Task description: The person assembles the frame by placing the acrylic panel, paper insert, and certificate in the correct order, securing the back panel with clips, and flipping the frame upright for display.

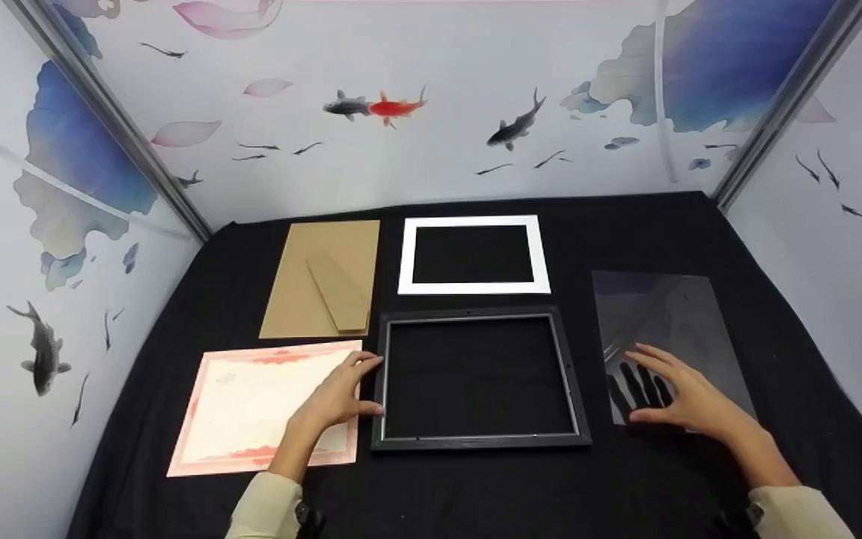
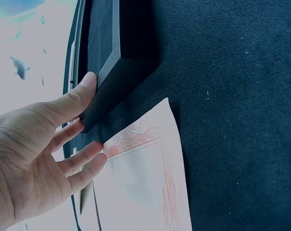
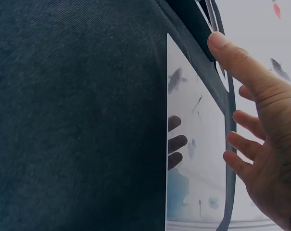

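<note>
A black picture frame [image 1: 482,443] lies on the black cloth, its middle showing only cloth. My left hand [image 1: 335,394] is at the frame's left side, thumb and fingertips at its edge and the other fingers spread. In the left wrist view the thumb [image 2: 80,96] meets the frame's side [image 2: 117,89] near a corner. Under that forearm lies a certificate sheet [image 1: 251,412] with a pink-red border. My right hand [image 1: 689,397] hovers over a clear, glossy sheet [image 1: 663,307], fingers apart and holding nothing. The sheet mirrors the fingers [image 3: 246,144] in the right wrist view.
A brown backing board [image 1: 289,299] with a stand flap lies at the back left. Right of it, behind the frame, is a white mat border [image 1: 468,288]. Printed wall panels [image 1: 446,172] with metal corner posts [image 1: 775,112] enclose the table on three sides.
</note>
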`<move>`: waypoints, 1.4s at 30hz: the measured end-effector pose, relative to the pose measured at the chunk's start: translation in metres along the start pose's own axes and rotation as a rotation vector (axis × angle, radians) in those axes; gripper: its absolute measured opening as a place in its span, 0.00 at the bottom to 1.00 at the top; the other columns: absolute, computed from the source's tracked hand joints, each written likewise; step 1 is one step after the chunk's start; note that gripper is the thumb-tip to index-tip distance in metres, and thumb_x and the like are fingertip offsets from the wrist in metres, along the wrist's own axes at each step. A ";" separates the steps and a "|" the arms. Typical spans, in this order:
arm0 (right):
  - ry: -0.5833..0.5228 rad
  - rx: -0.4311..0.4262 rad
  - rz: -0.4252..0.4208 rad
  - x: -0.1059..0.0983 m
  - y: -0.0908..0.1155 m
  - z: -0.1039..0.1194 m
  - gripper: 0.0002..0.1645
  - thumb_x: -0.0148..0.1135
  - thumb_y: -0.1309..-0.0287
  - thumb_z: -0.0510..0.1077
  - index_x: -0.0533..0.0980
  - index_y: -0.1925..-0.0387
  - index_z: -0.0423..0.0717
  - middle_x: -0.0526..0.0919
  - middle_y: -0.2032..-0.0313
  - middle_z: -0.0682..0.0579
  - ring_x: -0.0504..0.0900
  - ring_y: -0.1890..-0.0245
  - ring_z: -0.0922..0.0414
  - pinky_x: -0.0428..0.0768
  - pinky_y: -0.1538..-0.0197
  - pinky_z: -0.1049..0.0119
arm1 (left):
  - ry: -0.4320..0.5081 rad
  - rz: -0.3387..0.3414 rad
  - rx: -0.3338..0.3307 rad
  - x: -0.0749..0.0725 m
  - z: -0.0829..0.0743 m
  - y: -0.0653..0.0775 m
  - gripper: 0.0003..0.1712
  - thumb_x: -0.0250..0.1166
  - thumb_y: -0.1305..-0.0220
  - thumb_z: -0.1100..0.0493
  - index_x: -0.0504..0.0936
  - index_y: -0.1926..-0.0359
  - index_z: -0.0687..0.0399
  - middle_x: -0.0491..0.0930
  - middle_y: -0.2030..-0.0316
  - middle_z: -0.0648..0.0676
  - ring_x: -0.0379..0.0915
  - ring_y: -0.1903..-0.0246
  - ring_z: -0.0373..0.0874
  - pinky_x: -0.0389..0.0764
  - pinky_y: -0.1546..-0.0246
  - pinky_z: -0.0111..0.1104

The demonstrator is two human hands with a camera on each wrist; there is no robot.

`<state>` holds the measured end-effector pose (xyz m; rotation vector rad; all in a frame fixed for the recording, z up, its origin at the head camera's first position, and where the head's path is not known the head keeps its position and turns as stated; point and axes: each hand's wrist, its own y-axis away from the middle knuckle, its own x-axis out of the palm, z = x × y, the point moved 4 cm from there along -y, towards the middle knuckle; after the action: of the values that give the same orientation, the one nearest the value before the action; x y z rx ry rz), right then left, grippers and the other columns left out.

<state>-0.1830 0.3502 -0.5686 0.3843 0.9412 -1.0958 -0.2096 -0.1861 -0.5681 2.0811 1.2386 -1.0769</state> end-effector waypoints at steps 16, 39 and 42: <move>-0.043 0.055 0.081 0.010 0.009 -0.005 0.58 0.83 0.58 0.60 0.69 0.30 0.39 0.63 0.30 0.34 0.62 0.33 0.31 0.66 0.43 0.29 | 0.057 -0.027 0.038 -0.001 0.007 0.004 0.47 0.83 0.51 0.57 0.73 0.33 0.68 0.72 0.40 0.65 0.68 0.40 0.63 0.67 0.37 0.55; -0.022 0.101 0.199 0.020 0.006 -0.009 0.56 0.80 0.56 0.63 0.71 0.30 0.40 0.60 0.27 0.34 0.55 0.30 0.29 0.64 0.40 0.29 | 0.065 -0.021 0.014 0.000 0.010 0.004 0.47 0.82 0.49 0.56 0.72 0.31 0.64 0.72 0.38 0.64 0.68 0.40 0.64 0.65 0.37 0.55; -0.008 0.105 0.203 0.019 0.006 -0.009 0.54 0.80 0.54 0.63 0.72 0.31 0.40 0.61 0.28 0.35 0.56 0.30 0.29 0.65 0.40 0.30 | 0.062 -0.022 0.019 0.000 0.009 0.003 0.47 0.82 0.50 0.55 0.72 0.31 0.64 0.72 0.39 0.64 0.68 0.40 0.64 0.66 0.38 0.56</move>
<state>-0.1790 0.3476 -0.5903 0.5488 0.8206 -0.9623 -0.2101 -0.1942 -0.5735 2.1345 1.2891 -1.0448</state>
